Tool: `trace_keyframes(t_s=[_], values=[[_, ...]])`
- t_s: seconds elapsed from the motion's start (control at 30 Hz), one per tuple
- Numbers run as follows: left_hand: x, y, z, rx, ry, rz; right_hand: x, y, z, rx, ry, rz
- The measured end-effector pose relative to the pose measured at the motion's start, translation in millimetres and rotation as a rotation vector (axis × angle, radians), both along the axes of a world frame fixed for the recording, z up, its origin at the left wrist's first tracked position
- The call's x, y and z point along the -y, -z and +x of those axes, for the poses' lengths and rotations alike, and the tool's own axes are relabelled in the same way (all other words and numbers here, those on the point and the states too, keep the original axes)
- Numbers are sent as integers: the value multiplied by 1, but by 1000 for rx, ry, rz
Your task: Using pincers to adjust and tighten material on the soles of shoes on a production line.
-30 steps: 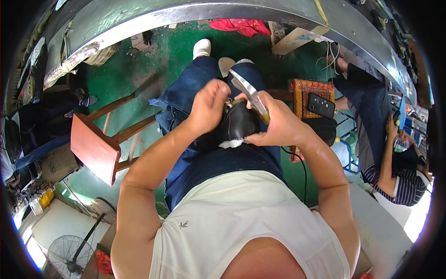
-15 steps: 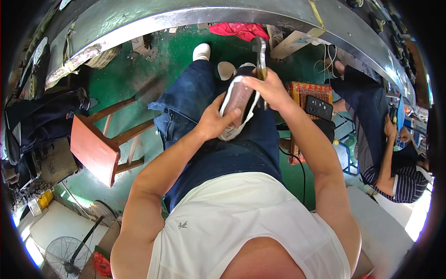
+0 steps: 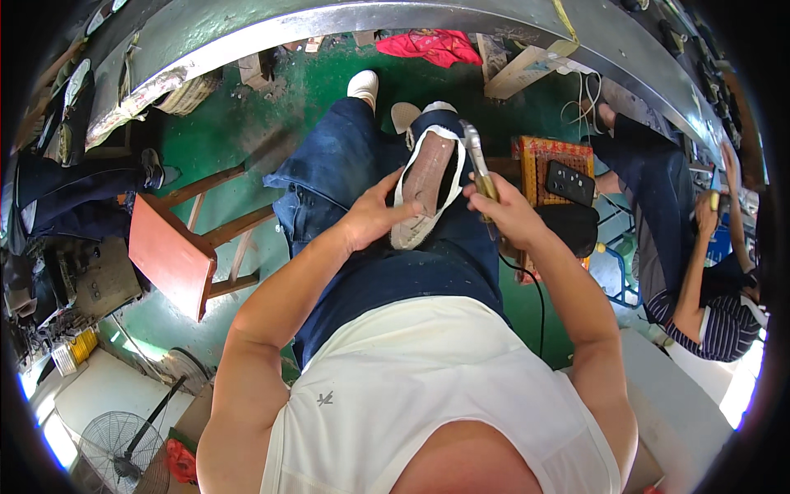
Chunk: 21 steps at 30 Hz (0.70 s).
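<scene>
A shoe upper (image 3: 427, 171) rests sole side up on my lap, showing a brown inner board framed by a white edge, with dark blue fabric at the far end. My left hand (image 3: 378, 216) grips its near left side, the thumb lying on the board. My right hand (image 3: 508, 212) is closed around a metal hand tool with brass-coloured handles that looks like lasting pincers (image 3: 476, 151). The pincers' silver head lies close beside the upper's right edge; whether it touches cannot be made out.
A metal-edged bench (image 3: 329, 25) spans the far side. On my left stands a wooden stool (image 3: 174, 257); at right, a black remote-like device (image 3: 569, 183) lies on a woven seat (image 3: 550, 154). A co-worker (image 3: 699, 313) is at far right. A fan (image 3: 122, 449) stands lower left.
My right hand has come off the upper and moved nearer to me and right, bringing the pincers down beside its right edge. My left hand keeps its hold; the upper has turned slightly.
</scene>
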State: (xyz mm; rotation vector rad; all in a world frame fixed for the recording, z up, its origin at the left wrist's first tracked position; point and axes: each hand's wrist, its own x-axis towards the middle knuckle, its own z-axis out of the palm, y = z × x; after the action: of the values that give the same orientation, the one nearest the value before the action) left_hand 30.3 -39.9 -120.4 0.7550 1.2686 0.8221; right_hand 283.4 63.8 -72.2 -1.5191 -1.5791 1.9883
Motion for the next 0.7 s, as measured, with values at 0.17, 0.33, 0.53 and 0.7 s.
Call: trace_keyframes(t_s=[0.17, 0.33, 0.53, 0.7], values=[[16, 11, 11, -230, 46, 84, -1, -51, 15, 324, -709, 242], [16, 18, 18, -138, 68, 84, 5, -53, 2, 331, -873, 1052], [14, 5, 13, -212, 156, 60, -18, -61, -24, 529, -1189, 1015], [12, 12, 9, -79, 126, 86, -6, -41, -21, 231, -963, 630]])
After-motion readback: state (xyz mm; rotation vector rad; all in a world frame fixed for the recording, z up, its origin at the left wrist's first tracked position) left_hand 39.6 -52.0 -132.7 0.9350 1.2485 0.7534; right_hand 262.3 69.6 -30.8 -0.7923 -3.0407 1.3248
